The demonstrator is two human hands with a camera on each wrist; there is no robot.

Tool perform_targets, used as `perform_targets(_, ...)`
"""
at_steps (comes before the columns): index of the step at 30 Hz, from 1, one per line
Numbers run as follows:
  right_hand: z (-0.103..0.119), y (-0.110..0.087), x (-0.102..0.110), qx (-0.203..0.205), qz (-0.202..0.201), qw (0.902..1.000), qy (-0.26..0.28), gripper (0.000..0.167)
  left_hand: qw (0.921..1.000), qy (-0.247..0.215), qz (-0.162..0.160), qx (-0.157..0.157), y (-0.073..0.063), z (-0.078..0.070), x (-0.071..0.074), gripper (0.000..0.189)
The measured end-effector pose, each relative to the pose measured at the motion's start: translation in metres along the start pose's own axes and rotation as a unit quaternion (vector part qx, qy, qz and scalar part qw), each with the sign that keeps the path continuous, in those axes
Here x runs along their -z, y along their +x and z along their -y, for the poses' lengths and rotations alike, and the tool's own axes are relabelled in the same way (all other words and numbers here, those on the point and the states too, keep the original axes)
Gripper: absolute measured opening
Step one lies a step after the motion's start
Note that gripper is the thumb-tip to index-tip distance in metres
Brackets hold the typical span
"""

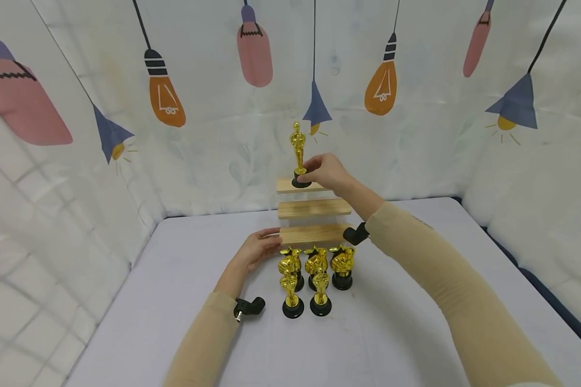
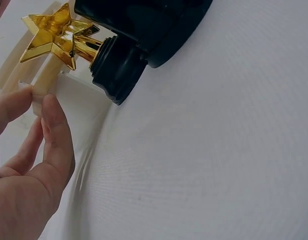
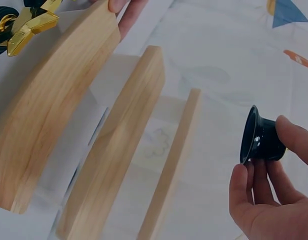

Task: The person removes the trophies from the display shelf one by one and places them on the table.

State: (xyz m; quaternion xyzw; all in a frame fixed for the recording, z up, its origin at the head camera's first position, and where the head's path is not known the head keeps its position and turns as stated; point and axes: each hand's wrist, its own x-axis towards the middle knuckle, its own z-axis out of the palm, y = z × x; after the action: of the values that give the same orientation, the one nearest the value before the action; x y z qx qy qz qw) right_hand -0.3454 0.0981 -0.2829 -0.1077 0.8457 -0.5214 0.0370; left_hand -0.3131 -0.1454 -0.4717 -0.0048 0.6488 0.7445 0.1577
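Note:
A golden figure trophy (image 1: pixel 297 148) is held upright by my right hand (image 1: pixel 326 171), which pinches its black base (image 3: pixel 266 137) just above the top step of a three-tier wooden display stand (image 1: pixel 314 209). My left hand (image 1: pixel 257 248) holds the left end of the lowest step (image 1: pixel 314 234) between thumb and fingers; the left wrist view shows this hand (image 2: pixel 34 170) with the wood between its fingertips. In front of the stand are three golden star trophies (image 1: pixel 342 262) on black bases, partly overlapped by two smaller golden trophies (image 1: pixel 320 290).
The stand is near the back edge of a white-covered table (image 1: pixel 368 338). Behind it hangs a pale cloth backdrop (image 1: pixel 213 156) printed with lamps and bulbs. More cloth encloses both sides. A black wrist camera (image 1: pixel 249 307) is strapped to each forearm.

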Motion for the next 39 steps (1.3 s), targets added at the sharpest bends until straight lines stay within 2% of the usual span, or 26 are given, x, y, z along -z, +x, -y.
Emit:
perform_targets(6,0.0,-0.009,0.005,-0.006,0.005,0.9999,0.013,0.049,1.0,0.001,0.001,-0.002,0.0,0.0,0.0,0.052)
perform_targets(16,-0.008,-0.023,0.013,-0.001,0.013,0.9999,-0.001,0.05,1.0,-0.003,-0.007,0.003,0.001,0.001,0.0,0.052)
perform_targets(39,-0.036,-0.058,0.029,0.011,0.045,0.9988,0.017,0.053,1.0,-0.001,-0.002,-0.005,0.002,0.003,0.0,0.051)
